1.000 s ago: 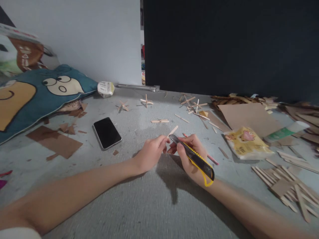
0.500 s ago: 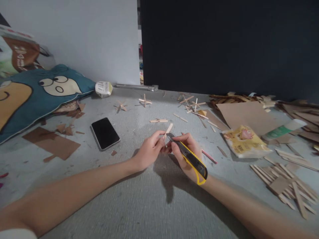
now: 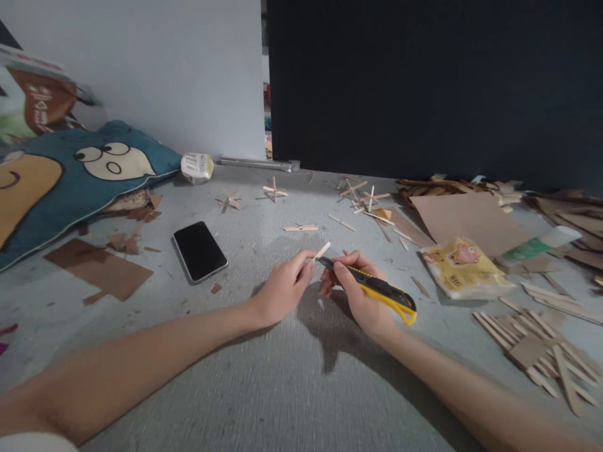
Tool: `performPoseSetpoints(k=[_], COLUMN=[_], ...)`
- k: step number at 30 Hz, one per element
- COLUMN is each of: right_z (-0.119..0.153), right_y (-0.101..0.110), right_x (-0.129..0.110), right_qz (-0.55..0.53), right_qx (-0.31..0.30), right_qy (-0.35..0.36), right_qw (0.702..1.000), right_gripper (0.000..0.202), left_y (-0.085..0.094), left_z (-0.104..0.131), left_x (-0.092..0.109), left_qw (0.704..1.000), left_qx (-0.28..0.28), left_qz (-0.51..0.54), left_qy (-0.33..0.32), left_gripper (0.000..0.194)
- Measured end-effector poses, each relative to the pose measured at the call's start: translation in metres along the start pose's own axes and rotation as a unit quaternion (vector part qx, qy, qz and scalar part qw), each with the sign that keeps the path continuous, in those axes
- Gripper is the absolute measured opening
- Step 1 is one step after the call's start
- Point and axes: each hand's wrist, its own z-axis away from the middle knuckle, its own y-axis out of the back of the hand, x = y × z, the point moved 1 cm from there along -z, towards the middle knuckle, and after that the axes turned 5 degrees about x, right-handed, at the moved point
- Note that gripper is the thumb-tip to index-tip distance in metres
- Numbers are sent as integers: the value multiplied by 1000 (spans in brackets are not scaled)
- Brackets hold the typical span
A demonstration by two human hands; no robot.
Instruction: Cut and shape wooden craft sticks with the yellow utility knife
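Between the thumb and fingers of my left hand is a pale wooden craft stick, its free end pointing up and to the right. My right hand is closed around a yellow and black utility knife. The knife's tip meets or nearly meets the stick close to my left fingertips; exact contact is too small to tell. Just beyond both hands, a few short craft sticks lie side by side on the grey table.
Crossed-stick pieces stand at the back. A phone, cardboard and a blue cushion are on the left. To the right lie a tissue pack, a green-white tube and a pile of craft sticks.
The utility knife has swung to a flatter angle, its rear end moving right and up with my right hand. The stick in my left hand has tilted slightly further right.
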Motion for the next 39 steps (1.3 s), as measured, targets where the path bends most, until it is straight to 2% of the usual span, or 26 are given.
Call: performPoseSetpoints(k=[6, 13, 18, 25, 34, 39], right_z=[-3, -2, -1, 2, -4, -6], right_y=[2, -3, -3, -2, -2, 0], right_x=[6, 1, 4, 13, 5, 8], right_qz=[-28, -10, -15, 32, -25, -30], right_qx=[0, -12, -24, -33, -27, -40], right_qy=[-29, -1, 16, 40, -8, -19], right_qw=[999, 1000, 999, 998, 999, 999], right_gripper=[35, 35, 28, 28, 33, 33], left_y=[-1, -1, -2, -6, -3, -5], left_z=[-1, -5, -8, -8, -11, -10], left_x=[-2, -6, -11, -16, -15, -19], left_qw=[997, 975, 962, 954, 925, 935], left_qx=[-11, -39, -37, -47, -56, -49], left_qz=[73, 196, 252, 281, 358, 334], left_qy=[36, 99, 95, 95, 115, 103], left_gripper=[32, 35, 33, 25, 27, 31])
